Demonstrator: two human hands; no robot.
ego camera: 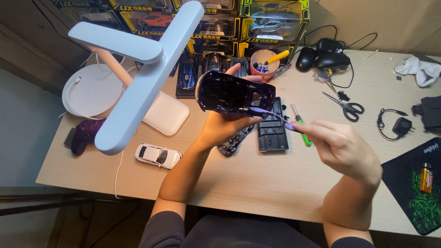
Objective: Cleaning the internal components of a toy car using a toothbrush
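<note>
My left hand (225,124) is wrapped around a dark purple model car body (234,94), held up off the desk with the hollow underside tipped toward me, thumb up over the far edge. My right hand (342,147) is pinched shut on a purple-handled tool (275,118) – looks like a thin pick or small brush, can't tell which – and its tip sits right at the lower rim of the shell.

Just under my hands on the wooden desk (257,174) lie a black chassis plate (273,133) and another dark part (234,142) half hidden by my wrist. A green-handled screwdriver (301,128) lies beside the plate.

Further out: a white toy car (158,156) to the left, a white desk lamp (142,69) – its arm hanging over that side – a pink cup (265,62) with tools in it, scissors (344,105), a couple of black mice (321,57), and a stack of boxed model cars (216,23) along the back. A black and green mat (413,183) with a small orange bottle on it sits far right.
</note>
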